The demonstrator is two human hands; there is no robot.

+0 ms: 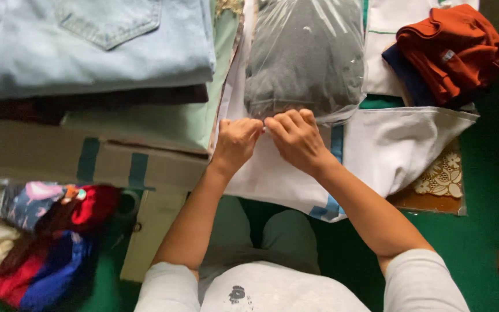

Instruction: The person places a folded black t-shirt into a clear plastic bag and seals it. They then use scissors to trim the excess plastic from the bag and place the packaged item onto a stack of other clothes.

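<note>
Hands meet at the near edge of a clear bag [304, 58] holding grey cloth. Left hand [235, 144] and right hand [297, 138] are curled, fingertips pinched on the bag's edge. Bag is laid on white fabric [399, 147], beside folded jeans [93, 46]; rust garment [454, 49] is well apart.

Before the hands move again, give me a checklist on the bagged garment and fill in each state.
1. Both hands on the bag's near edge: ok. The left hand and right hand meet at the edge of the clear plastic bag.
2. Dark grey garment fully inside the bag: ok, as far as the view shows.
3. Bag edge sealed: cannot tell, the fingers cover it.
4. Bag lies flat on the white cloth: ok.
5. Rust-red garment apart from the bag: ok.
6. Folded jeans apart from the hands: ok.
</note>
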